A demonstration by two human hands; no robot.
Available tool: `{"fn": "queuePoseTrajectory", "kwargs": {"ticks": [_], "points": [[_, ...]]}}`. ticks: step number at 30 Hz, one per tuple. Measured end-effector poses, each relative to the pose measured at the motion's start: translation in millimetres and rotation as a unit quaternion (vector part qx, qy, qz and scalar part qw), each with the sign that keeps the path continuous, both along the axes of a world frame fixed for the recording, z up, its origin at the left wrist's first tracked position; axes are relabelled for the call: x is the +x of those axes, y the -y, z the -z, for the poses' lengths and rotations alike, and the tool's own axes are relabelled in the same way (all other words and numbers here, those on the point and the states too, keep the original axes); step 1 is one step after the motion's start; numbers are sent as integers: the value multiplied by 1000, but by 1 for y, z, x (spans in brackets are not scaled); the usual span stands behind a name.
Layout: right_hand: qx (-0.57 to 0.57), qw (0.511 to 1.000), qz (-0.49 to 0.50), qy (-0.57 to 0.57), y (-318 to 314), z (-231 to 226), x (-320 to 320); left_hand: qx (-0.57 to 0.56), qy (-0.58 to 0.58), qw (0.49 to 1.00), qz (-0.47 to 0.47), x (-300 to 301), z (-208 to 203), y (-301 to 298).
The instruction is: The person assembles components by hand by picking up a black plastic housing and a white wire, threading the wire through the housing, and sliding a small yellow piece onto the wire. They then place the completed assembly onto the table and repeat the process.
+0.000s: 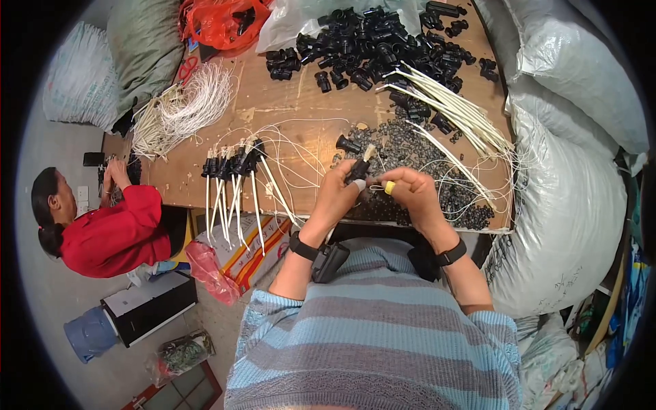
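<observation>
Near the table's front edge, my left hand [336, 193] is closed around a black plastic fitting [357, 171], a pale frayed tip sticking up from its top. Close beside it, my right hand [415, 194] pinches a thin white cord [375, 187] between thumb and finger; yellow tape [389, 187] wraps one fingertip. Just beyond the left hand lies another black fitting [348, 144]. Small dark beads [403, 140] spread behind and right of both hands. One cream rod [452, 161] with white cord lies across the beads.
Left of my hands, several black fittings [236, 164] with cream rods overhang the table edge. A heap of black fittings [369, 44] and a bundle of cream rods [451, 109] lie farther back. White sacks [567, 205] stand at right. A person in red [113, 229] works at left.
</observation>
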State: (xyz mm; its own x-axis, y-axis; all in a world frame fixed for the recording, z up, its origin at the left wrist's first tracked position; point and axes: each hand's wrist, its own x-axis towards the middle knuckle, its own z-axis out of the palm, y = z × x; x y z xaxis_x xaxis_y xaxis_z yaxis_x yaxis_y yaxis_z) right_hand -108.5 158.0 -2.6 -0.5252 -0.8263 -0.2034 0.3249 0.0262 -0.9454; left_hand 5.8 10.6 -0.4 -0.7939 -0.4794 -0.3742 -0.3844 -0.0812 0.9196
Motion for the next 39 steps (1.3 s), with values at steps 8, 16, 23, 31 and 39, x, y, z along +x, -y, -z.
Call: {"fn": "queuePoseTrajectory", "kwargs": {"ticks": [8, 16, 23, 31, 39], "points": [[13, 955, 4, -296, -1, 9, 6, -180, -64, 981, 32, 1, 16, -7], [106, 853, 52, -508, 0, 0, 2, -411, -41, 908, 66, 11, 2, -6], [131, 845, 41, -517, 3, 2, 7, -455, -39, 887, 70, 10, 1, -12], [73, 867, 45, -491, 7, 9, 10, -475, -47, 872, 104, 7, 3, -13], [65, 900, 28, -429, 5, 1, 16, -459, -52, 881, 101, 7, -2, -14]]}}
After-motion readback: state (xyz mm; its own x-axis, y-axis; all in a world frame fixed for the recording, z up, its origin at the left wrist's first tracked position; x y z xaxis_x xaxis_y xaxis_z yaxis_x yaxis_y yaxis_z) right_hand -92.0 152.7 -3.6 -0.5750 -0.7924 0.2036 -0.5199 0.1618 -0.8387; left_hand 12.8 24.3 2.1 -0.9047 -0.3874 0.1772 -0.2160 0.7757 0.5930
